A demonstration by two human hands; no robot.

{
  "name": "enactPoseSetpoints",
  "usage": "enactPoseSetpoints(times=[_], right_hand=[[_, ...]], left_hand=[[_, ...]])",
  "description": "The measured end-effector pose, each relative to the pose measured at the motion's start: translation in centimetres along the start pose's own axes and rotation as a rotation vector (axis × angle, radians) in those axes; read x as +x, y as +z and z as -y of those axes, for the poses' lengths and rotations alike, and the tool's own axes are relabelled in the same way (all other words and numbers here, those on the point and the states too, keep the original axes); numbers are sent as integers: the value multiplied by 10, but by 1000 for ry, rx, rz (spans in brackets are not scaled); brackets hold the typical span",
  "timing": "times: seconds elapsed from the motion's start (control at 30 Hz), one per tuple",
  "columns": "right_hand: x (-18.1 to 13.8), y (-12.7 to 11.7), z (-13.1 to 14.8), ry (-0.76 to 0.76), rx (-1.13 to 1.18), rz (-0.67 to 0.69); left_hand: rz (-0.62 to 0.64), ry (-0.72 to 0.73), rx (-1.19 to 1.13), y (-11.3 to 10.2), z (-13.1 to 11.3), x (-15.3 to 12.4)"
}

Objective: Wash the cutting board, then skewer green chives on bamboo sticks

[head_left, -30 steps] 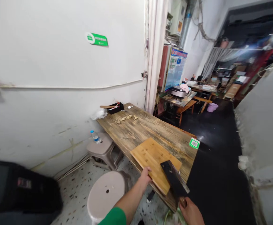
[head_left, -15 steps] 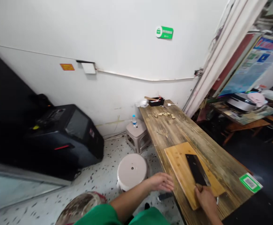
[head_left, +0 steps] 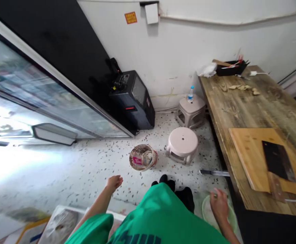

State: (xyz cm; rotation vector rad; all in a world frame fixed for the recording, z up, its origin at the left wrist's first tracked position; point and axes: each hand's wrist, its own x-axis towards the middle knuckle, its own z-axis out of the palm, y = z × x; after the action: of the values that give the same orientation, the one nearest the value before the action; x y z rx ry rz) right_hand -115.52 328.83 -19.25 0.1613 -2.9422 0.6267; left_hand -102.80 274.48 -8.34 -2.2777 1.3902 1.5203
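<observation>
A dark cleaver (head_left: pixel 277 161) lies flat on a wooden cutting board (head_left: pixel 247 156) at the near end of a long plank table (head_left: pixel 242 98); no hand touches it. My right hand (head_left: pixel 219 203) hangs below the table edge, fingers loosely apart, over a pale green round dish (head_left: pixel 207 212) on the floor. Out to the left over the speckled floor, my left hand (head_left: pixel 113 183) holds nothing, its fingers relaxed. My green shirt fills the bottom middle of the view.
Two beige stools (head_left: pixel 183 144) stand beside the table, the farther one carrying a water bottle (head_left: pixel 190 93). A round tin (head_left: pixel 143 157) sits on the floor. A black speaker box (head_left: pixel 134 98), a glass-fronted cabinet (head_left: pixel 36 101) and white boxes (head_left: pixel 58 223) lie left.
My right hand let go of the cleaver and dropped below the table edge. My left hand left the board's side and swung out left. The view turned left and down toward the floor.
</observation>
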Motion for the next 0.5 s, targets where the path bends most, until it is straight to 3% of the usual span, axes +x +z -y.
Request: enactPoseSetpoints(times=[0.13, 0.33, 0.4, 0.5], right_hand=[[-44, 46, 54, -106, 72, 234], [-53, 137, 149, 92, -22, 695], [-58, 179, 190, 212, 17, 843], [-66, 250, 252, 361, 120, 981]], left_hand=[[-14, -25, 9, -29, 10, 45], [126, -82, 144, -51, 9, 138], [206, -92, 187, -75, 9, 174], [281, -118, 242, -131, 9, 222]])
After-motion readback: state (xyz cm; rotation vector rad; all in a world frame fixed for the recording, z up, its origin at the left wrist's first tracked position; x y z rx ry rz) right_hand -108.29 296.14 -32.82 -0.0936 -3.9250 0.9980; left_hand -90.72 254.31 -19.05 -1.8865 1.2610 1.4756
